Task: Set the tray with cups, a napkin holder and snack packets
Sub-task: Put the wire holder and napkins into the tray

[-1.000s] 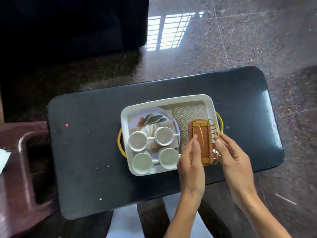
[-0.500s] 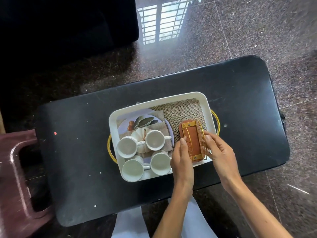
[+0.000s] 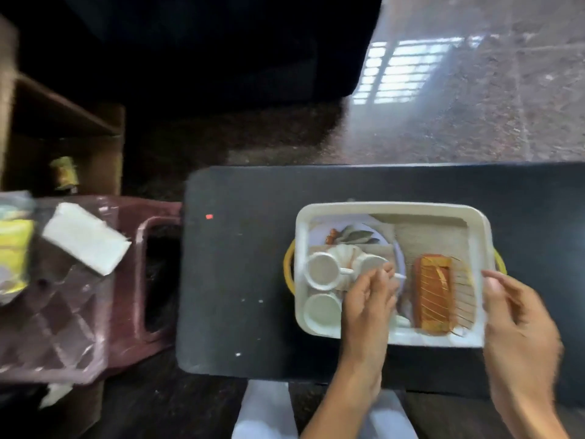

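A white tray (image 3: 392, 208) with yellow handles lies on the black table (image 3: 240, 280). In its left half stand several white cups (image 3: 323, 270). In its right half lies the brown napkin holder (image 3: 433, 296) with gold wire, free of both hands. My left hand (image 3: 368, 299) hovers over the cups, fingers loosely apart and holding nothing. My right hand (image 3: 519, 324) is at the tray's right rim, fingers apart, empty. White napkins (image 3: 85, 237) and yellow snack packets (image 3: 14, 258) lie on the maroon stool (image 3: 126, 312) at the left. The frame is motion-blurred.
A brown shelf (image 3: 63, 134) behind the stool holds another yellow packet (image 3: 65, 172). Dark furniture fills the top left. Polished stone floor (image 3: 474, 106) lies beyond the table. My knees show below the table's near edge.
Both hands have let go of the napkin holder, which now rests in the tray. The left hand moved left over the cups. The view swung left, bringing the stool with napkins and packets into sight.
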{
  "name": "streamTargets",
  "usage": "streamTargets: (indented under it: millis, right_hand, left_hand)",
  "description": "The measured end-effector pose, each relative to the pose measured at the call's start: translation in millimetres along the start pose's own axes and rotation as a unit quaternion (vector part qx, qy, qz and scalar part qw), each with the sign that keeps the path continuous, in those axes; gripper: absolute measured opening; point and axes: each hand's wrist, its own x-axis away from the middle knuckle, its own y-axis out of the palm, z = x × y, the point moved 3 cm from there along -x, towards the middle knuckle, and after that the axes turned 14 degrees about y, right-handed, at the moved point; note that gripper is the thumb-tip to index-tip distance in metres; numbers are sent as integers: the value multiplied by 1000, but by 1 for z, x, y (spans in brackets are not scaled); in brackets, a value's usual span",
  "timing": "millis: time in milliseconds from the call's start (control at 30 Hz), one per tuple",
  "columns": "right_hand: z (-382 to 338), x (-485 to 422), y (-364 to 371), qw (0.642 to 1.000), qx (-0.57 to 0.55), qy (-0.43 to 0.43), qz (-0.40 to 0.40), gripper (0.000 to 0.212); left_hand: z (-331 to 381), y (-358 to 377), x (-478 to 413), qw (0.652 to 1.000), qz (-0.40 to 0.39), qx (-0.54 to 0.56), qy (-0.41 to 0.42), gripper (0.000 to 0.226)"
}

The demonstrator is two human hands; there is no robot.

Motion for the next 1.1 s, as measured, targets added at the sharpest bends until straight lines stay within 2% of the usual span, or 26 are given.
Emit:
streamTargets:
  millis: [67,133,167,233,300,333,467,567,667,867,967,1100]
  right_hand:
    - [-30,28,22,998,-31,-5,-59,41]
    - [-57,57,54,990,-43,-1,-135,59]
    - [-69,73,71,985,-37,-21,-167,62]
    - [-92,109,109,972,-26,-71,-222,46]
    - [-101,138,154,955,-35,-77,-285,27]
    - [-103,152,178,944,-41,-76,-317,21]
    - [-111,208,274,920,-15,-81,-384,14]
    - [-105,239,340,909,33,-82,-408,16]
    - [-90,262,395,905,92,-56,-412,28]
    - [-67,286,460,918,166,-48,-358,54]
    - [-63,292,472,927,176,-55,-328,48]
    - [-67,301,475,938,157,-62,-304,25]
  left_hand:
    - [44,-50,6,996,48,14,76,27]
    - [87,-111,12,983,102,-13,151,31]
    - [108,-145,15,974,136,-30,180,32]
    - [142,-216,19,949,210,-61,227,25]
    - [167,-283,20,924,265,-86,263,13]
    - [175,-314,20,913,287,-100,273,15]
    - [193,-418,12,885,350,-139,272,21]
    - [193,-475,-5,883,378,-122,252,28]
    - [188,-509,-23,888,378,-108,239,32]
    - [173,-537,-56,910,330,-94,231,30]
    - [167,-540,-65,916,314,-96,229,29]
    - [162,-541,-71,923,299,-86,227,29]
